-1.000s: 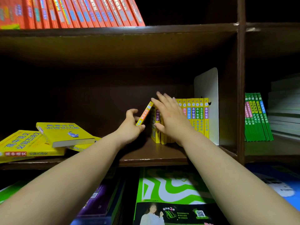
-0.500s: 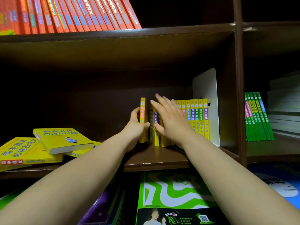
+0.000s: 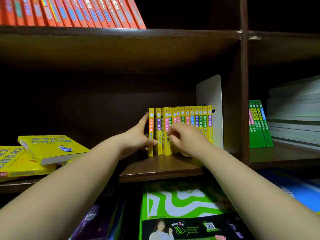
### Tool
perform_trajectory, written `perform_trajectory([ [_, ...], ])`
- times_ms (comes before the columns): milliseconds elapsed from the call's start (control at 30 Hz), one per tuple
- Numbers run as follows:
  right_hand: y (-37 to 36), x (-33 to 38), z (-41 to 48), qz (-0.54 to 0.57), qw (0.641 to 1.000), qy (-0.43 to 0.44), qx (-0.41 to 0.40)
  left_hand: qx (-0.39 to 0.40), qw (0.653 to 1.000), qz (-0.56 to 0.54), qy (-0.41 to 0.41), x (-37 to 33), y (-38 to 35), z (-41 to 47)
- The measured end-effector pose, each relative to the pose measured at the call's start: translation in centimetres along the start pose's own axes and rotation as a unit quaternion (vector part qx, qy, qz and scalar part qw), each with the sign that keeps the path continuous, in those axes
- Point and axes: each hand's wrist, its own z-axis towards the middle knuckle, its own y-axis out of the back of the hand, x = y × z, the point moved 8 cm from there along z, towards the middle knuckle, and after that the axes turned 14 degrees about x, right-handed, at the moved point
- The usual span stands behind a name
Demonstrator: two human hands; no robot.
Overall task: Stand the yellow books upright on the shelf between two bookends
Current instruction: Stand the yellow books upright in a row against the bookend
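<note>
1. The yellow books (image 3: pixel 200 118) are stood upright on the shelf (image 3: pixel 161 168) against the white bookend (image 3: pixel 212 90).
2. The leftmost book (image 3: pixel 151 125) is gripped by the left hand (image 3: pixel 138 137).
3. The right hand (image 3: pixel 187 138), blurred before the spines, cannot be judged.

**Other books around the edges of my feed**

Top left I see a row of orange-red books (image 3: pixel 69 13), their tops leaning left. In the far-right compartment (image 3: pixel 280 156), a few green books (image 3: pixel 259 125) stand upright, just beside a tall stack of pale books (image 3: pixel 294 115) lying flat. Low in my view lies a green-and-white cover (image 3: pixel 181 201) with a person printed on it. A purple book (image 3: pixel 97 219) is on its left and a blue book (image 3: pixel 297 193) on its right.
</note>
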Motion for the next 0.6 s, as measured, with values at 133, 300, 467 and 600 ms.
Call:
perform_trajectory([
  [133,-0.4,0.4,1.1,-0.018,0.999,-0.015,0.028,-0.002,0.999,0.032,0.006,-0.2,0.2,0.8],
  [300,-0.3,0.8,2.6,-0.111,0.992,-0.060,-0.002,-0.001,1.000,0.010,-0.011,0.6,0.6,1.5],
  [467,-0.1,1.0,2.8,-0.087,0.994,-0.067,-0.016,-0.016,1.000,-0.012,-0.021,1.0,1.0,1.6],
  [600,0.9,0.8,1.3,-0.063,0.993,-0.025,-0.095,-0.030,0.998,-0.027,-0.041,0.9,1.1,1.8],
])
